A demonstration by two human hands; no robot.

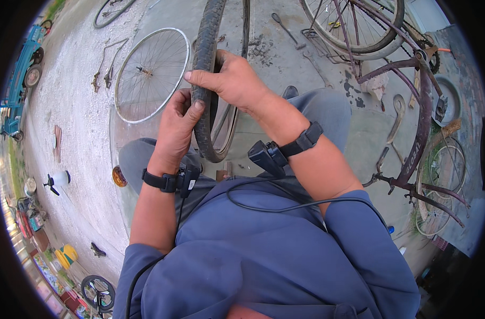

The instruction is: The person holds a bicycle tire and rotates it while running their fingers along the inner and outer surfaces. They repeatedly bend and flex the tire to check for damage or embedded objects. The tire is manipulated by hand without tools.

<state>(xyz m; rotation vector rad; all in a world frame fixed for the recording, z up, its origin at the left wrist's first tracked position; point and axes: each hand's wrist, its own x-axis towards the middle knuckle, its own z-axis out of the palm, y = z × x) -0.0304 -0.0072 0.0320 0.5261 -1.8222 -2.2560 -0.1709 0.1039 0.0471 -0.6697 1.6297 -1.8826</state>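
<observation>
A black bicycle tyre [204,42] with a knobbed tread stands upright in front of me, its lower end between my knees. My left hand [177,121] grips its near left side, thumb against the tread and fingers curled at the edge. Slightly farther up, my right hand [233,80] is closed round the tyre from the right. Its thumb lies across the tread and its fingers go into the inner side, partly hidden. Left of the tyre, a bare spoked wheel rim [118,85] lies on the ground.
A maroon bicycle frame [424,114] lies at the right, with a bicycle wheel [378,52] beyond it. Near these are a spanner [318,68], another long tool [288,32] and a round metal basin [455,101]. A white spray bottle [60,178] and a blue cart [16,87] stand left.
</observation>
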